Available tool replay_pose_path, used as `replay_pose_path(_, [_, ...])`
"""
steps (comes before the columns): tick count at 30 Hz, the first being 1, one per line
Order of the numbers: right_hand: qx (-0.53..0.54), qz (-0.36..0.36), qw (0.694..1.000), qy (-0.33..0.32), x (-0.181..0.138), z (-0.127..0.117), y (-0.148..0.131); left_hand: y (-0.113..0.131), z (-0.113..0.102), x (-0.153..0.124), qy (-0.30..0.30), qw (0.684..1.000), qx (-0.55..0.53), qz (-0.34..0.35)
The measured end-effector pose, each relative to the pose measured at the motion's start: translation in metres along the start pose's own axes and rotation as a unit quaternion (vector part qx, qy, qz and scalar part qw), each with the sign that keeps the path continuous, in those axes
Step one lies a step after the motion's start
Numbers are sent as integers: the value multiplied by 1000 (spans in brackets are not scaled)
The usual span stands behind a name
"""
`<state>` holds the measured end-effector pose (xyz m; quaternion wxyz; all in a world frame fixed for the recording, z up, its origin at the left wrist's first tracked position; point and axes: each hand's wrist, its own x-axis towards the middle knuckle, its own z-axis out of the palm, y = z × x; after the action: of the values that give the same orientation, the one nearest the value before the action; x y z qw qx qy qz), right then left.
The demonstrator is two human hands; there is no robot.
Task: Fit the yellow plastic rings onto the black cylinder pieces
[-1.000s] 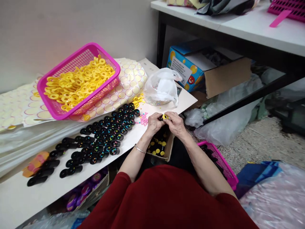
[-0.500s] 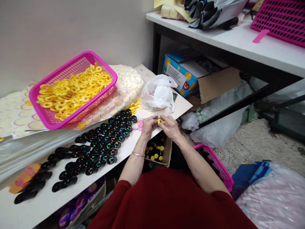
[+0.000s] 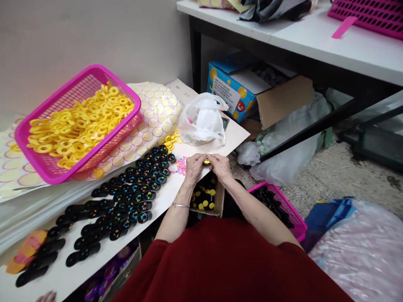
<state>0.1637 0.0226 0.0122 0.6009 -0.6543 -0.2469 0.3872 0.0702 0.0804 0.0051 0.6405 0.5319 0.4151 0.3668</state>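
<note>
My left hand and my right hand meet over the table's front edge, fingertips pinched on a small yellow ring-shaped piece. Something dark shows at its centre; the fingers hide the rest. Just left of my left hand lies a pile of small pink beads. Further left, rows of black tubes stand with coloured bits inside their open tops, while some tubes lie on their sides. Below my hands is a carton holding black pieces with yellow round ends.
A pink basket of yellow ring pieces rests on circle-printed sheets. Behind my hands sits a white plastic bag. A blue carton stands under the other table. To my right is a pink basket. Another person's fingers show at lower left.
The view has shifted slightly. The yellow piece has tilted between my fingertips, and my hands have closed nearer together around it. Another person's fingers have appeared at the lower left.
</note>
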Motion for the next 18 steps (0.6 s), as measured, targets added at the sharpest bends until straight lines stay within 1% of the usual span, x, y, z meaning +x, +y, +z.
replay_pose_path(4, [23, 65, 998, -6, -1, 1, 3, -7, 6, 1, 56, 996, -57, -37])
replay_pose_path(5, [28, 73, 997, -6, -1, 1, 4, -8, 7, 0, 67, 995, -61, -38])
replay_pose_path(7, [31, 71, 997, -3, -1, -1, 4, -8, 9, -1, 70, 997, -34, -23])
replay_pose_path(11, [38, 76, 996, -10, 3, -1, 1, -5, 8, -2, 50, 998, 38, 13])
replay_pose_path(14, [56, 98, 993, -26, 6, 1, -2, -3, 5, -2, 36, 999, 34, 6])
replay_pose_path(18, [97, 80, 992, -27, 4, -1, -3, -1, 2, -1, -20, 1000, -1, 16])
